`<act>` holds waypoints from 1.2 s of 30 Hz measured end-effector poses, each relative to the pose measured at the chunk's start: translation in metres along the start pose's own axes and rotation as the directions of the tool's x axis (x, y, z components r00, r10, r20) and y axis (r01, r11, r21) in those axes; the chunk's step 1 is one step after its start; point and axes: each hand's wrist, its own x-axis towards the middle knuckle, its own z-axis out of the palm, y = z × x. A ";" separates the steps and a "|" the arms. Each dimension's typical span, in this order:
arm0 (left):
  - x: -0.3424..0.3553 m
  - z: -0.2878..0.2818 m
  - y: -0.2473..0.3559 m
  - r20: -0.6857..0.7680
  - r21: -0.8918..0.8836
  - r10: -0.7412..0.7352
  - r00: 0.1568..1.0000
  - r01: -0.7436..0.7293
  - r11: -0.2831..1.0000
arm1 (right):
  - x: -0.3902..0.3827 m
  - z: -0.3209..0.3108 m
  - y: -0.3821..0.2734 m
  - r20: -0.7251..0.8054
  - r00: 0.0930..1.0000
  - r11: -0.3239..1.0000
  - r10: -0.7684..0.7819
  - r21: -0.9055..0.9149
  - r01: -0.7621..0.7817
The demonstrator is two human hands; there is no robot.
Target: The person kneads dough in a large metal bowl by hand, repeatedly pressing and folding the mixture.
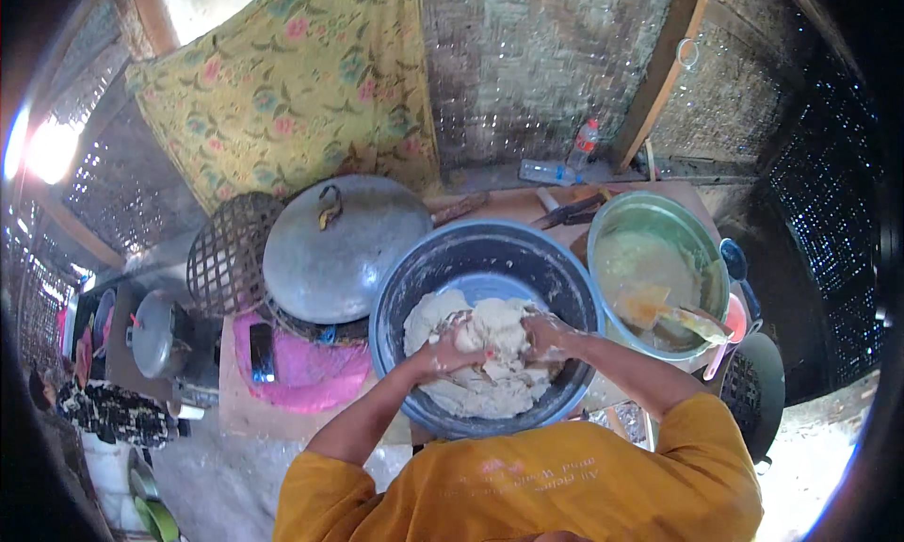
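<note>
Woven bamboo walls [527, 62] hung with a yellow floral cloth [301, 80]; daylight glares in at the left.

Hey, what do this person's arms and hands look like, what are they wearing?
Both arms wear mustard-yellow sleeves pushed up above the elbow, part of a yellow top with faint pale lettering. The forearms are bare. The left hand and right hand are gloveless, smeared with pale dough. No watch or bracelet is visible.

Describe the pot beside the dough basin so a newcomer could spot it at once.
Start at the big blue plastic basin of white dough where both hands knead. Just to its right stands a light green metal pot. Unlike the basin, it holds pale liquid and a yellow scoop.
</note>
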 end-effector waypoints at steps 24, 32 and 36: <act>0.100 0.024 -0.062 -0.163 0.331 0.106 0.981 -0.047 0.943 | 0.121 0.101 0.074 -0.104 0.988 0.885 0.112 -0.442 -0.147; 0.061 0.018 -0.047 0.067 0.554 0.006 0.998 -0.042 0.831 | 0.102 0.049 0.067 0.236 0.942 0.939 -0.238 -0.194 0.285; 0.024 -0.029 -0.033 -0.118 0.308 -0.095 0.988 0.128 0.943 | 0.086 -0.026 0.055 0.138 0.990 0.978 -0.018 0.209 -0.011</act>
